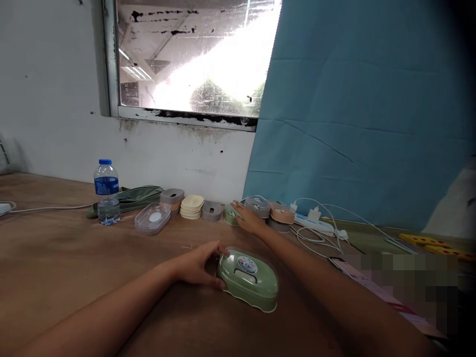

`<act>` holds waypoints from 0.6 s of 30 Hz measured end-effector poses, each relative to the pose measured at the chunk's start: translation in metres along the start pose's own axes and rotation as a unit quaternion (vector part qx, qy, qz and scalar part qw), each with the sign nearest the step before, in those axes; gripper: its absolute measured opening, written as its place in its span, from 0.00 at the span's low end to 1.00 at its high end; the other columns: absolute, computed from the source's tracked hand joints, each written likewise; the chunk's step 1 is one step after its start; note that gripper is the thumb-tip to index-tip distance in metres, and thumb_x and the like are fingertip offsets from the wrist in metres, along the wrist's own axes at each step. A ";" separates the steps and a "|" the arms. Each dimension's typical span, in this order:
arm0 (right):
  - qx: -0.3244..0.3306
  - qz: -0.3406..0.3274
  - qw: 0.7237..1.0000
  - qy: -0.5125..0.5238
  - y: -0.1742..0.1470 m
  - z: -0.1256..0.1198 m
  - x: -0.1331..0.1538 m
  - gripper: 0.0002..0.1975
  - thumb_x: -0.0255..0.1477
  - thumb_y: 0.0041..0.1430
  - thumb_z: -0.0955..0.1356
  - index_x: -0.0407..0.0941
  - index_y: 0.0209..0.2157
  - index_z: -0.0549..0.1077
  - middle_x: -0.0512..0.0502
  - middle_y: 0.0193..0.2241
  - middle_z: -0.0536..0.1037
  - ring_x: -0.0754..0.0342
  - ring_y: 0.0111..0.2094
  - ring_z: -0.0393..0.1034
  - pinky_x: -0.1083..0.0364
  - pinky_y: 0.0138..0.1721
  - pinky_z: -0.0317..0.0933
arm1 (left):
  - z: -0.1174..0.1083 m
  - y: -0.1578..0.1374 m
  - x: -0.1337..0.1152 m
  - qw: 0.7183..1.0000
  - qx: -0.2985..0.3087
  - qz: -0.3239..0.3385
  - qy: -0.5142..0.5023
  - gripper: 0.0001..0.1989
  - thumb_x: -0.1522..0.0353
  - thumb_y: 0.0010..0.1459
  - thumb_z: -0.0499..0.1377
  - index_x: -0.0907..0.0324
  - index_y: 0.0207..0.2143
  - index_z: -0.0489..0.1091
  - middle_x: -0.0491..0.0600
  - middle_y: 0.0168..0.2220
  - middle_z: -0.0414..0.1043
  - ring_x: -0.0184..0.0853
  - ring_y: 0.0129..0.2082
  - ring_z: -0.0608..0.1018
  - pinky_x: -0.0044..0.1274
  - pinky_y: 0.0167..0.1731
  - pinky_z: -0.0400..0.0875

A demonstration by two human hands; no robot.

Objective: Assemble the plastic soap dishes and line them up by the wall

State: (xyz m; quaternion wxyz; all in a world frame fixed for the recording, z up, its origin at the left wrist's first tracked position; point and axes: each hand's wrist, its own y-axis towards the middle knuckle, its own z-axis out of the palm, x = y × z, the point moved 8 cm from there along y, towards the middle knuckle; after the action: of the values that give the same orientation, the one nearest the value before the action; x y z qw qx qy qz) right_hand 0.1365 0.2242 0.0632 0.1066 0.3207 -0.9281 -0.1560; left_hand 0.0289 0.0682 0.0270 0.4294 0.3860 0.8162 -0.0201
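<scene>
An oval green box [247,285] with a clear cover, a round label and a slot in its top sits on the brown table in front of me. My left hand [199,265] grips its left end, thumb at the near side and fingers at the far side. Farther back, my right hand [247,218] reaches out and has its fingers over a smaller-looking green box [230,214], which it partly hides. Just right of that hand stand a grey box with a clear cover [258,206] and an orange box [281,212] on top of a grey one.
Along the wall are a grey box [211,211], stacked cream pieces [192,207], stacked boxes [172,198], a clear lid [152,218], a green pouch [141,198] and a water bottle [107,193]. At right lie a power strip [316,225] with cables and a phone [379,287].
</scene>
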 end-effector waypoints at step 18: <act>0.090 -0.103 0.982 0.130 -0.154 -0.001 0.060 0.35 0.42 0.52 0.65 0.51 0.59 0.49 0.44 0.62 0.41 0.45 0.60 0.43 0.48 0.56 0.49 | -0.038 -0.001 0.029 0.967 -0.239 -0.024 0.084 0.15 0.80 0.44 0.49 0.60 0.35 0.65 0.50 0.40 0.62 0.31 0.34 0.70 0.24 0.37 0.67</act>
State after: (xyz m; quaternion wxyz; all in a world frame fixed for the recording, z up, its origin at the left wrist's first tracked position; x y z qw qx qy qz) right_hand 0.1769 0.0715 0.0147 0.1805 0.4401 -0.8788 -0.0386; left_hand -0.0074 0.0991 0.0303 0.4385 0.2525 0.8395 0.1978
